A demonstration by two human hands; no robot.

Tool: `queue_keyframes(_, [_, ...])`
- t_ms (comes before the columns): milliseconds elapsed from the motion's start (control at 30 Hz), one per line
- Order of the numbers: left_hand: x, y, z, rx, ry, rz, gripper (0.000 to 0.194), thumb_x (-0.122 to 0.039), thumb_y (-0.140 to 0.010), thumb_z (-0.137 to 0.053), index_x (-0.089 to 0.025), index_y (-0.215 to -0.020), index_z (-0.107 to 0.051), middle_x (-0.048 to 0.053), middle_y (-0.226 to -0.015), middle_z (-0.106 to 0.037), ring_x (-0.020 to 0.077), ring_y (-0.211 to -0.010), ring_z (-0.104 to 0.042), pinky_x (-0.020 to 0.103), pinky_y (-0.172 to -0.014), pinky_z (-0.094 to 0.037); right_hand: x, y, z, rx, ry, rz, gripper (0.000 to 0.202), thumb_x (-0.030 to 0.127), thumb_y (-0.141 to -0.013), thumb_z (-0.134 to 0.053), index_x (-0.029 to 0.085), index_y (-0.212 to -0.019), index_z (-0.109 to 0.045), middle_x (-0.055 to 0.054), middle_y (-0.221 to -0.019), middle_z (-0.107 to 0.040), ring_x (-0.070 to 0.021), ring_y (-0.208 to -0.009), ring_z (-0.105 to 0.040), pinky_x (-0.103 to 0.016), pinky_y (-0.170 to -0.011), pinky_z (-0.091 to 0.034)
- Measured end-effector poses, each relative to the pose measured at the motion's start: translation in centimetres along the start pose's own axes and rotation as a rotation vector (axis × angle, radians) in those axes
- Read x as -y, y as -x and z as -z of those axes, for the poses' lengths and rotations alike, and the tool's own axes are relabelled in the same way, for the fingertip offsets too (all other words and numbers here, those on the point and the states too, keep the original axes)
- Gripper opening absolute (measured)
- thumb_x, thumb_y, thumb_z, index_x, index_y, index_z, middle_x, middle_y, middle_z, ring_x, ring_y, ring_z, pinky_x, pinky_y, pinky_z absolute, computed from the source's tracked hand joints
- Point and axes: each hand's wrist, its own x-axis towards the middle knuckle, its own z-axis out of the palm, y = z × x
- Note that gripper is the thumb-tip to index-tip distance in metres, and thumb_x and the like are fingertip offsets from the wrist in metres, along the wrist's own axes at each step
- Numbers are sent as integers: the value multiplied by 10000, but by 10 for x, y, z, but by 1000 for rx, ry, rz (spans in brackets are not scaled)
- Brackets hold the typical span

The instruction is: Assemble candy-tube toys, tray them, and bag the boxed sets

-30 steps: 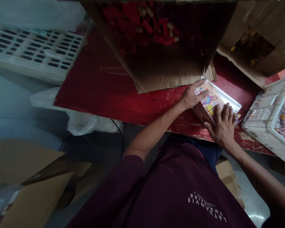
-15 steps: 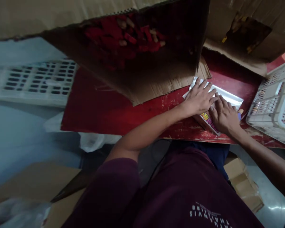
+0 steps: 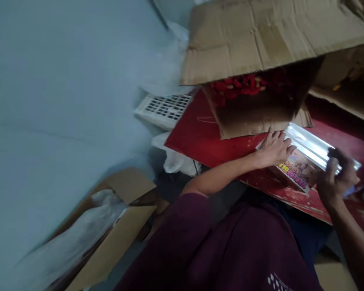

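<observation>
One printed pack (image 3: 297, 169) on red table (image 3: 197, 133). Left hand (image 3: 274, 150) spread across it; right hand (image 3: 336, 178) curled at shiny film (image 3: 309, 142), blurred, can't tell grip. Likely film-straightening step; next move calls for steady pack.

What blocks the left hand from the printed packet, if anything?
Nothing visible: the left hand rests on the printed packet. Shiny film lies along the packet's far side; whether any runs beneath the hand is unclear.
</observation>
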Motion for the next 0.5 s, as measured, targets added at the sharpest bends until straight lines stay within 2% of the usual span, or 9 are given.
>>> queue_keyframes(67, [28,32,16,20,-80,112,473,-451,-1056,-340,-144,-1081,-700,152,-1097,-681,328,-1116,-603,609,-1207,-254,-2,14,-9,-156,-183,-72,414,446,-1007,-502,136,-1213,-683,-217,-1117,-725,-318,-1000,-725,-463,-890,-576])
queue_keyframes(133, [61,69,36,58,-139,248,463,-420,-1062,-317,-148,-1097,-691,142,-1102,-682,321,-1119,-602,598,-1203,-267,-10,37,-16,-205,-280,-196,380,470,-981,-551,169,-1168,-690,-218,-1074,-729,-334,-934,-739,-474,-795,-593])
queue_keyframes(233, [108,126,66,142,-227,493,485,-379,-1062,-267,-137,-1102,-686,168,-1126,-684,348,-1139,-594,610,-1150,-322,-31,75,-21,3,-258,-408,360,509,-972,-548,192,-1070,-686,-178,-1017,-735,-313,-849,-737,-479,-745,-597])
queue_keyframes(300, [132,153,76,155,-301,670,513,-380,-1053,-243,-115,-1105,-679,198,-1144,-681,382,-1152,-584,602,-1090,-382,-50,84,-25,150,-197,-485,406,514,-997,-470,163,-1043,-668,-157,-997,-731,-277,-830,-722,-462,-764,-590])
queue_keyframes(333, [140,160,78,143,-331,739,526,-393,-1051,-229,-119,-1129,-672,201,-1181,-677,389,-1155,-583,601,-1082,-390,-61,81,-28,193,-139,-479,427,493,-1013,-422,142,-1055,-662,-155,-1002,-727,-263,-846,-711,-451,-790,-578])
queue_keyframes(400, [149,164,76,143,-364,776,529,-393,-1047,-213,-137,-1150,-665,190,-1220,-675,384,-1168,-581,597,-1102,-375,-86,59,-35,276,45,-381,422,409,-1024,-382,105,-1139,-652,-175,-1066,-713,-259,-950,-678,-433,-877,-531])
queue_keyframes(500, [132,149,66,149,-373,695,513,-386,-1041,-224,-152,-1136,-670,177,-1190,-688,369,-1159,-588,580,-1125,-364,-122,6,-47,469,373,-246,437,301,-1005,-428,56,-1337,-572,-251,-1287,-612,-269,-1143,-582,-402,-965,-441])
